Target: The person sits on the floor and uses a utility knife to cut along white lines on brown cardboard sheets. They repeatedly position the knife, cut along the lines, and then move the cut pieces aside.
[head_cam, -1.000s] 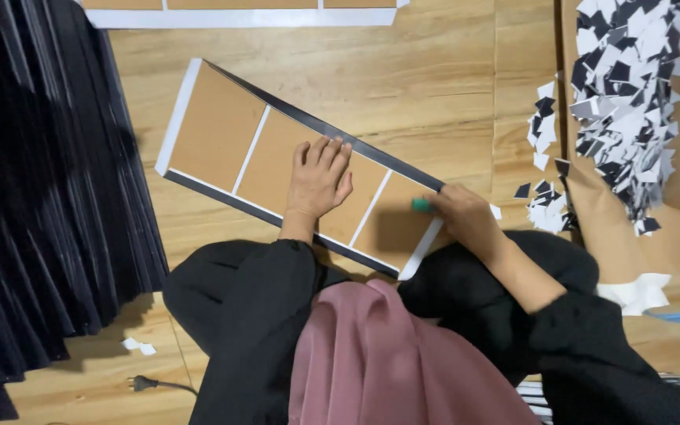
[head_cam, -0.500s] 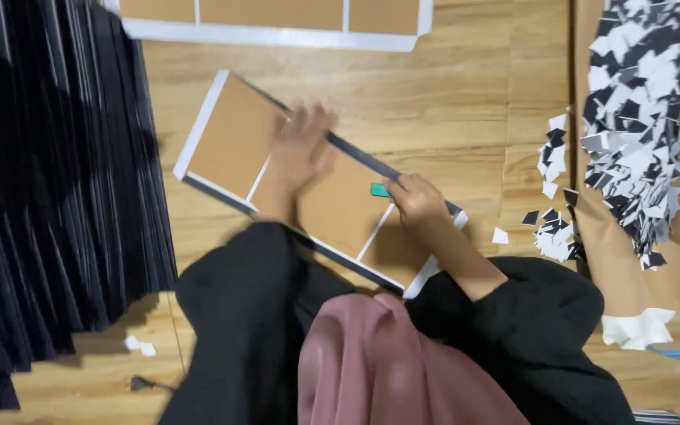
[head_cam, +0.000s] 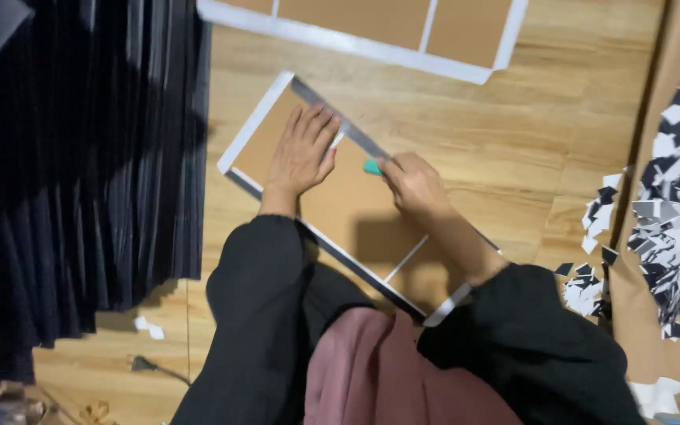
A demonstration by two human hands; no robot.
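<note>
A long brown cardboard sheet (head_cam: 360, 206) with white border strips and a dark strip along its far edge lies on the wooden floor. My left hand (head_cam: 302, 151) lies flat on its upper left end, fingers spread, pressing it down. My right hand (head_cam: 412, 182) is closed around a small teal tool (head_cam: 372, 167), whose tip sits at the dark far edge near the middle of the sheet. Black sleeves cover both forearms, and a pink cloth (head_cam: 391, 376) hangs below them.
A second brown sheet with white strips (head_cam: 371, 27) lies farther away at the top. Dark pleated fabric (head_cam: 80, 181) fills the left side. A heap of black and white paper scraps (head_cam: 674, 212) rests on brown paper at the right. A cable plug (head_cam: 142, 364) lies bottom left.
Both hands have slid along the sheet toward its far left end. The right hand with the teal tool moved up the dark edge, and the left hand shifted to the sheet's left section.
</note>
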